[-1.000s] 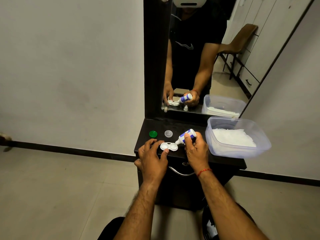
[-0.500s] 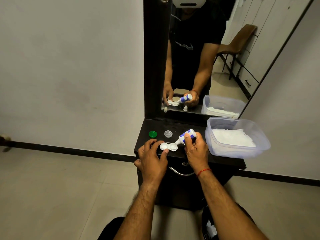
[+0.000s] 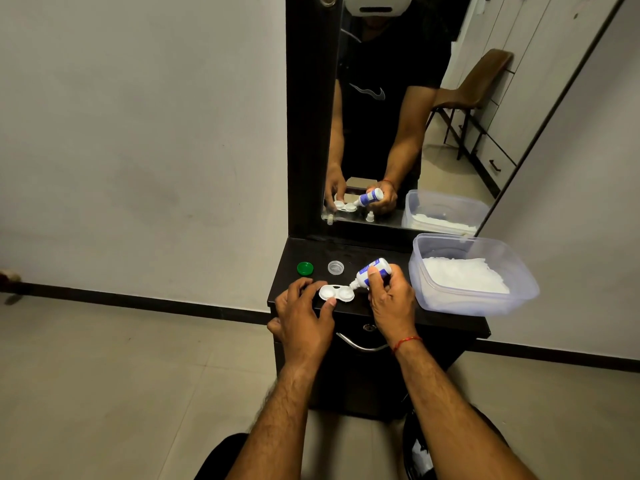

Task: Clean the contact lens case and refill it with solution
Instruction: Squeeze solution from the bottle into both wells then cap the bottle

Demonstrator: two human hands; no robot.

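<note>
A white two-well contact lens case (image 3: pixel 336 293) lies uncapped on the black dresser top (image 3: pixel 377 249). My left hand (image 3: pixel 303 315) steadies it, fingers on its left end and thumb at its near edge. My right hand (image 3: pixel 391 303) grips a small white and blue solution bottle (image 3: pixel 372 271), tilted down to the left with its nozzle right over the case's right well. A green cap (image 3: pixel 305 268) and a clear cap (image 3: pixel 335 267) rest on the dresser top behind the case.
A clear plastic tub (image 3: pixel 474 303) holding white tissues sits at the right of the dresser top, overhanging its edge. A mirror (image 3: pixel 398 116) stands behind. A drawer handle (image 3: pixel 360 346) is below the top's front edge. Tiled floor lies to the left.
Almost nothing has moved; both hands keep the same pose, with the bottle's nozzle still over the case's right well.
</note>
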